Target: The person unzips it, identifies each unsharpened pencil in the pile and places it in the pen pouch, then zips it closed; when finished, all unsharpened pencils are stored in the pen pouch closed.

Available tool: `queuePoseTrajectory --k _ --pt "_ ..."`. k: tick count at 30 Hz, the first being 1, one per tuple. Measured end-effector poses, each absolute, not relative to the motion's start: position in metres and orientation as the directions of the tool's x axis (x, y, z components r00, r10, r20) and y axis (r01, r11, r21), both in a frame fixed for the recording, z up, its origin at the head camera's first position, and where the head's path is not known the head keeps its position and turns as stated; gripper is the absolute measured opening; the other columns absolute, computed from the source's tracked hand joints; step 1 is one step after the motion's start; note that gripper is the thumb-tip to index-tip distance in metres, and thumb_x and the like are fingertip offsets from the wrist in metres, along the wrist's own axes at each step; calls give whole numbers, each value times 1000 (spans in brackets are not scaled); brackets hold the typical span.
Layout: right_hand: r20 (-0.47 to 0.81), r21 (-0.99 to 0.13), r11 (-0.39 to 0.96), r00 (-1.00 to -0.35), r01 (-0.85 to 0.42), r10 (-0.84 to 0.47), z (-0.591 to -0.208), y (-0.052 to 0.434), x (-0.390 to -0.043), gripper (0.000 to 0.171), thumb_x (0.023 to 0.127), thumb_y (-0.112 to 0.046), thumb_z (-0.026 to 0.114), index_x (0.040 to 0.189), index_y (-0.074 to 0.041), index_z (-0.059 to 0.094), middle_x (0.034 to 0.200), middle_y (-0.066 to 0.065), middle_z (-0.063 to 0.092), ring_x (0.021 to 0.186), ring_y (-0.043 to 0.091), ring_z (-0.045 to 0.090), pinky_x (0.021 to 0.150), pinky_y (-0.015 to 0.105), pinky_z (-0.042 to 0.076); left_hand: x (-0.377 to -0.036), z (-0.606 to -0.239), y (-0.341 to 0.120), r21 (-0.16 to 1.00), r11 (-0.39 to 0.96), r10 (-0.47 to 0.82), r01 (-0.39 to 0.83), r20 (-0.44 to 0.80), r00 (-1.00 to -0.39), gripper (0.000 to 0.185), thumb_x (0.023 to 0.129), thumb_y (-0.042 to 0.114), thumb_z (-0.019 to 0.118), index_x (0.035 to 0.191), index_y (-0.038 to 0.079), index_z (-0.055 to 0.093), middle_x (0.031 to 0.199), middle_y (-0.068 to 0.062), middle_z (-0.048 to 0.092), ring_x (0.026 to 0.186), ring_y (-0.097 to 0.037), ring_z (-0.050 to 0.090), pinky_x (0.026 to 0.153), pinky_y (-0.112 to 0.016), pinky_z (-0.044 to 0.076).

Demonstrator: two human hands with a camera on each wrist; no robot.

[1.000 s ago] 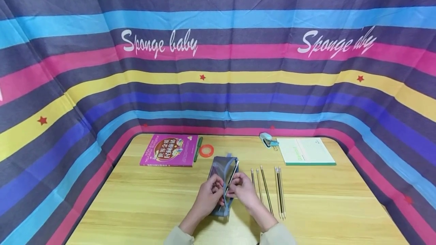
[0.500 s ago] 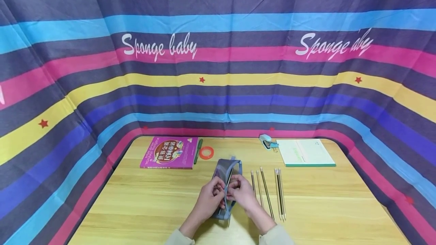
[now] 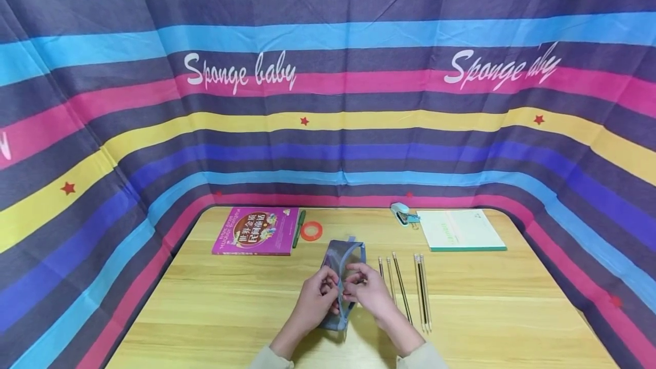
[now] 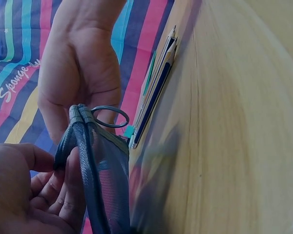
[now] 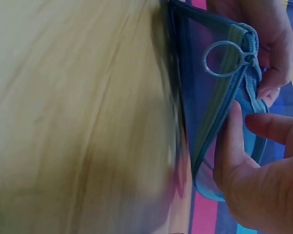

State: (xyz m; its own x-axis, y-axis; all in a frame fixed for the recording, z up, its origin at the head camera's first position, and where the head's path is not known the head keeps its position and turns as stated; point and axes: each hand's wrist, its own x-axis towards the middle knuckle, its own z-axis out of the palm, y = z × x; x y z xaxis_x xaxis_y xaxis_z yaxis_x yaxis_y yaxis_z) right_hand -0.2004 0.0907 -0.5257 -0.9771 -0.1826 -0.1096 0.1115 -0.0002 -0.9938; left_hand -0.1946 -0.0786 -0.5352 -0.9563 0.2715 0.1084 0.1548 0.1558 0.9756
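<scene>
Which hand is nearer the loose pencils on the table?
The right hand: it is at the pouch, just left of the pencils. The left hand is farther left, pinching the pouch's edge.

Mesh pencil case: semi-transparent, blue-grey trim, ring-shaped zip pull. Zip undone, mouth gaping. Long axis points toward the surface's far edge, about midway between side edges.

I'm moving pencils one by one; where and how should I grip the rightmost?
I'd pinch the rightmost pencil at mid-shaft with the right hand, coming from the right: it lies flat, the dark pencil is close on its left, and no pencil lies to its right.
</scene>
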Motion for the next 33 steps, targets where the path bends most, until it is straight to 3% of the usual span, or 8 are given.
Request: queuePoseTrajectory --k 10,22,33 --pt "-98 -995 13 -978 98 -185 -522 99 -196 52 91 4 67 140 12 50 113 25 58 85 25 71 85 40 68 -194 -537 -78 977 156 273 143 97 -957 11 91 -6 55 101 -3 56 75 -2 56 57 -12 61 51 -35 65" --pt "-77 -993 98 -992 68 -98 -515 140 -197 49 91 -1 72 136 10 56 110 20 59 87 30 70 79 43 69 -194 -534 -77 979 147 266 144 101 -959 11 91 -6 57 101 0 57 77 -4 57 57 -12 61 52 -37 65" --pt "-102 -945 306 -993 117 67 -525 194 -206 47 90 -3 75 133 7 60 109 18 64 91 23 69 74 32 67 -193 -534 -77 980 151 260 131 88 -962 12 91 -6 58 101 0 56 78 -5 57 57 -11 61 52 -34 66"
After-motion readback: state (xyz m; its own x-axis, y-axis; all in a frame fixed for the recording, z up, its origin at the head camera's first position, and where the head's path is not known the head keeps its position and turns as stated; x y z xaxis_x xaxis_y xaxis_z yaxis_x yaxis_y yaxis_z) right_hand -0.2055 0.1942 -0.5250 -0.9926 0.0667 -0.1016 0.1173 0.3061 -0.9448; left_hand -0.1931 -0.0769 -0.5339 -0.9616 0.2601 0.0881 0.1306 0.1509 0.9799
